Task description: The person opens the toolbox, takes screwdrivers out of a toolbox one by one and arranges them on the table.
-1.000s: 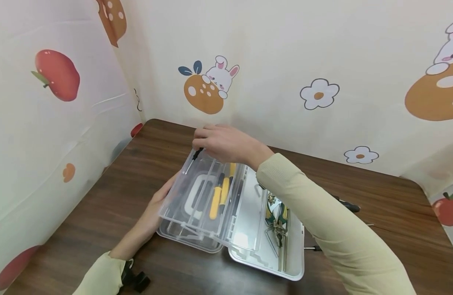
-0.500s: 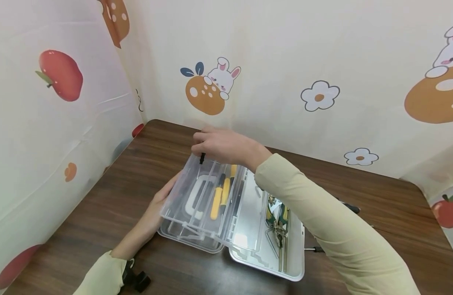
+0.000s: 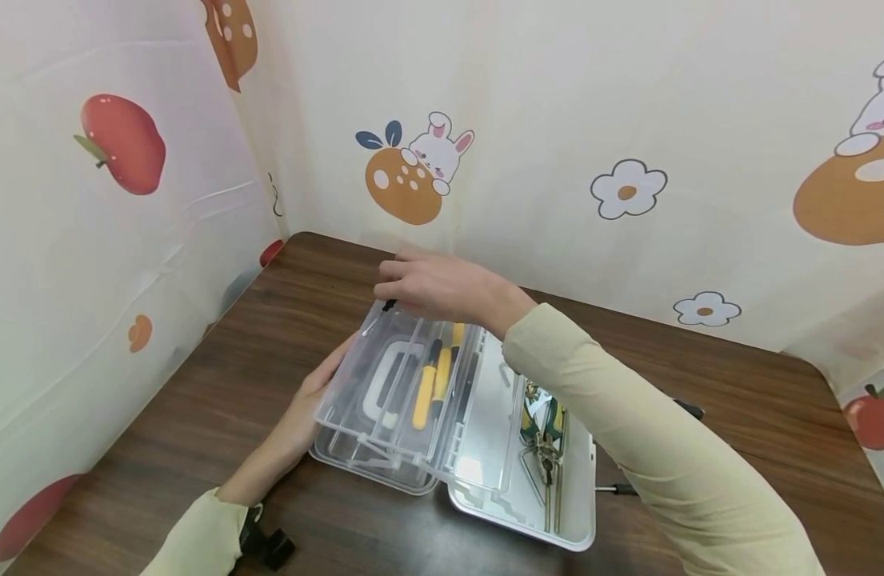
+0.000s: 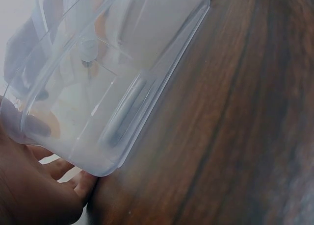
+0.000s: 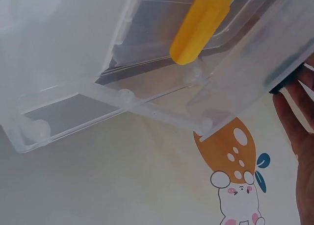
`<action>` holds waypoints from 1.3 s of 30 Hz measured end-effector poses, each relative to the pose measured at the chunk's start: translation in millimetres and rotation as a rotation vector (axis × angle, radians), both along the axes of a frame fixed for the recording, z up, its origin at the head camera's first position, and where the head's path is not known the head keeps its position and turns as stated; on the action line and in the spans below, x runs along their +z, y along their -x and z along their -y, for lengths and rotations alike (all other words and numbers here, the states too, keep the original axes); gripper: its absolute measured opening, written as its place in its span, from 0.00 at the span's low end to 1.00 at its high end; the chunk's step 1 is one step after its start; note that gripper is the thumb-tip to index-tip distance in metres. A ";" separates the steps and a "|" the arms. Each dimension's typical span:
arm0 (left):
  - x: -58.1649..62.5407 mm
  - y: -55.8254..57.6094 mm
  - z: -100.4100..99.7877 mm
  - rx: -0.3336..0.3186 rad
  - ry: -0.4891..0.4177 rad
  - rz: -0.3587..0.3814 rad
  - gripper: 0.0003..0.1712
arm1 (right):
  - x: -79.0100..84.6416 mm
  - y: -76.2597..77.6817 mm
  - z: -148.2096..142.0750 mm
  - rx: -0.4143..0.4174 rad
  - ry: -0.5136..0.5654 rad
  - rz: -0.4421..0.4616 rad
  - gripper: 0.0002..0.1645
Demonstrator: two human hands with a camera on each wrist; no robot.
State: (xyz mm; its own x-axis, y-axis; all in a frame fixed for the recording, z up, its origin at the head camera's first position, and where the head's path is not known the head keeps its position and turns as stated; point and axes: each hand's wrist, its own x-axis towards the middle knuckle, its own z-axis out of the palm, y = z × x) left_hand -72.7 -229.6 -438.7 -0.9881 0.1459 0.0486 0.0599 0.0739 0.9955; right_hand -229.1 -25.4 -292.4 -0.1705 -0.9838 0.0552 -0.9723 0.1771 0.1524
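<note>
At the far end of a toolbox's clear plastic tray (image 3: 344,400), my right hand (image 3: 449,288) pinches a small black-handled screwdriver (image 3: 389,305). Its thin shaft points toward the tray's left side; the fingertips are partly hidden in the head view. My left hand (image 3: 308,408) holds the tray's left side, thumb and fingers about its edge in the left wrist view. Yellow-handled tools (image 3: 423,396) lie in the tray's compartments. Below it, the clear lid (image 3: 406,482) with a white handle (image 3: 375,392) lies folded open.
The white toolbox base (image 3: 578,520) joins the tray on the right. Inside lie green-and-yellow pliers (image 3: 550,424), hex keys (image 3: 532,472) and metal rods. Another screwdriver (image 3: 618,489) and a black-handled tool (image 3: 690,409) lie on the brown table (image 3: 233,376), partly behind the right sleeve.
The screwdriver has turned in my right hand, its shaft swinging down and then back toward the left. The right hand has barely shifted, and my left hand keeps its place on the tray.
</note>
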 end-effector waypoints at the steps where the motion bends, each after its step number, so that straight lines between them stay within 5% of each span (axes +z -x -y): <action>1: 0.0 0.1 -0.5 -0.001 0.002 -0.001 0.31 | 0.5 -1.2 -1.5 -0.001 0.009 -0.021 0.16; 7: -0.8 1.1 -4.5 0.001 0.004 0.000 0.31 | 5.7 -12.8 -20.1 -0.022 0.042 -0.167 0.16; 14: -0.7 4.0 -7.5 0.003 0.012 0.007 0.31 | 5.7 -33.4 -80.5 -0.068 0.099 -0.296 0.16; 23: 4.2 3.5 -5.1 0.024 0.026 0.012 0.30 | -1.0 -49.6 -177.2 -0.209 0.209 -0.176 0.23; 29: 3.7 1.7 -1.3 0.024 0.041 0.005 0.30 | -12.2 -49.4 -233.1 -0.251 0.299 -0.193 0.08; 34: 2.3 2.1 -1.3 0.017 0.039 -0.008 0.30 | -28.7 -53.8 -275.3 -0.317 0.300 -0.204 0.32; 38: 2.1 1.3 -2.1 0.015 0.017 -0.018 0.30 | -44.8 -53.4 -305.4 -0.445 0.239 -0.144 0.10; 39: 2.1 1.0 -2.2 0.015 0.014 -0.018 0.30 | -49.2 -52.2 -312.0 -0.483 0.227 -0.124 0.11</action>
